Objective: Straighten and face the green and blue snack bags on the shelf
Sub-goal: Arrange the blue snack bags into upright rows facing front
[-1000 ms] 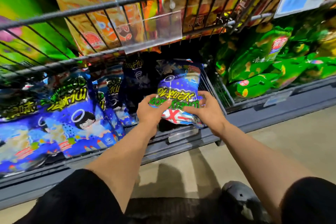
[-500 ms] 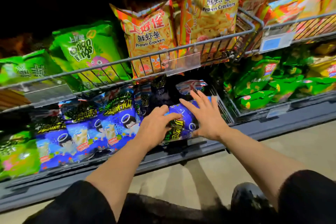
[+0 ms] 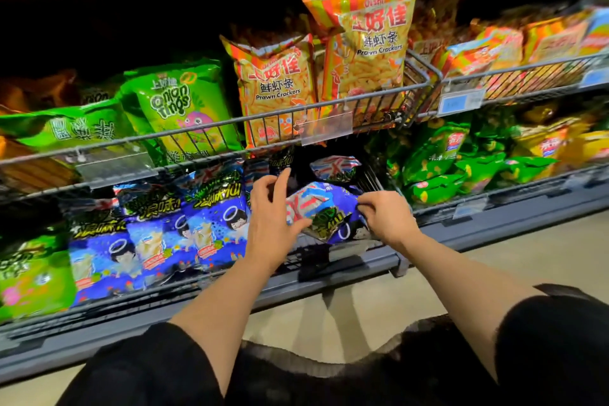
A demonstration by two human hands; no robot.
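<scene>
A blue snack bag (image 3: 321, 209) lies tilted and sideways at the right end of the bottom wire shelf (image 3: 349, 265). My left hand (image 3: 275, 217) grips its left edge with the fingers spread over it. My right hand (image 3: 385, 216) pinches its right edge. Left of it a row of blue bags (image 3: 158, 234) stands upright, faces forward. Another blue bag (image 3: 334, 168) lies further back in the same bay. Green snack bags (image 3: 438, 171) lie jumbled in the bay to the right, and a green bag (image 3: 29, 277) stands at the far left.
The upper wire basket (image 3: 230, 123) holds green onion-ring bags (image 3: 178, 109) and orange prawn cracker bags (image 3: 369, 43), with clear price-tag holders (image 3: 326, 132) on its rail. Beige floor (image 3: 494, 260) runs below the shelf. My dark-clad knees fill the bottom of the view.
The view has tilted up and pulled back from the shelf. The blue bag has turned from upright onto its side between my hands, and my right hand has shifted to pinch its right edge.
</scene>
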